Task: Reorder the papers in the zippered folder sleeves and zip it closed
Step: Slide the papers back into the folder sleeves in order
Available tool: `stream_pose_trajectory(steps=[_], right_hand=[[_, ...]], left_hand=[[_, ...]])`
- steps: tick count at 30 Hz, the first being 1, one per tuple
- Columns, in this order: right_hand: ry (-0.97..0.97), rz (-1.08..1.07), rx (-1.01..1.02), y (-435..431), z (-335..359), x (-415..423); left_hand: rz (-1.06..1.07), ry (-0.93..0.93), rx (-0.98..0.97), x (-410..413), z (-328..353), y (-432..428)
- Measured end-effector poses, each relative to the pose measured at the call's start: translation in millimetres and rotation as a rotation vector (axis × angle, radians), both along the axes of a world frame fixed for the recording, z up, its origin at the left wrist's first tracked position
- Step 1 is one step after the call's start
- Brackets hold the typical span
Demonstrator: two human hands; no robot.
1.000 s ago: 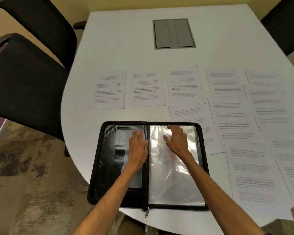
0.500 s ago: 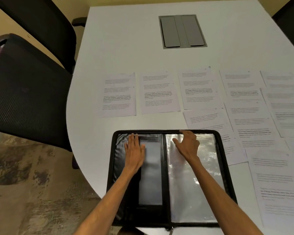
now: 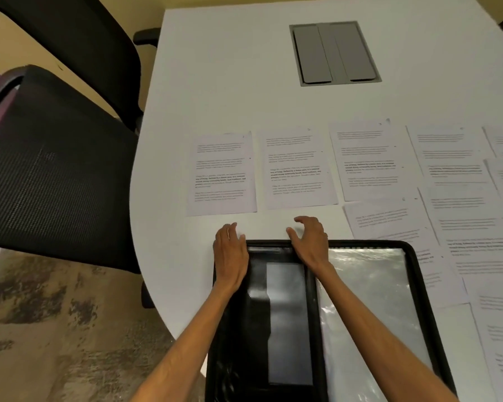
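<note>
Black zippered folder (image 3: pixel 256 329) open on my bench (image 3: pixel 230 82), clear sleeve (image 3: pixel 375 300) at right; left hand (image 3: pixel 230 256) flat at its far corner, right hand (image 3: pixel 310 242) loosely curled, empty.

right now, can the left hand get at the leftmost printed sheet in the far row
Probably yes: the left hand sits at the zippered folder's far edge, and only bare table separates it from that printed sheet.

We see a white bench (image 3: pixel 244 82) with a rounded left edge. A grey cover plate (image 3: pixel 334 53) is set in its far part. Printed sheets (image 3: pixel 299 169) lie in rows, some overlapping at the right. An open zippered folder (image 3: pixel 285 314) lies near us.
</note>
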State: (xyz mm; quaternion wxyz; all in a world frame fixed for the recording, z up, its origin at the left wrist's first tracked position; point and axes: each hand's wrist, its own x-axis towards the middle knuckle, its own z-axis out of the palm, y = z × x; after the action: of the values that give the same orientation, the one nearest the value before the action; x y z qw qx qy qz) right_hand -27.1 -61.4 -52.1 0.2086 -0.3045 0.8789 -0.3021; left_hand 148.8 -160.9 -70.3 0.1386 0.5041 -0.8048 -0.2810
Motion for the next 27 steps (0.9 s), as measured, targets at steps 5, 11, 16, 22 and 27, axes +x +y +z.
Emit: stream_pose_trajectory(steps=[5, 11, 16, 22, 27], right_hand=[[-0.06, 0.036, -0.027, -67, 5, 6], [-0.119, 0.046, -0.007, -137, -1, 7], [-0.099, 0.022, 0.107, -178, -6, 9], [-0.051, 0.004, 0.182, -199, -12, 22], [-0.344, -0.144, 0.005, -198, -20, 14]], left_hand=[[0.062, -0.035, -0.06, 3, -5, -60], [0.162, -0.03, 0.003, -1, -12, -130], [0.215, -0.148, 0.132, -2, -20, -178], [0.249, -0.074, 0.191, -17, -21, -190], [0.309, -0.08, 0.296, -24, -19, -190]])
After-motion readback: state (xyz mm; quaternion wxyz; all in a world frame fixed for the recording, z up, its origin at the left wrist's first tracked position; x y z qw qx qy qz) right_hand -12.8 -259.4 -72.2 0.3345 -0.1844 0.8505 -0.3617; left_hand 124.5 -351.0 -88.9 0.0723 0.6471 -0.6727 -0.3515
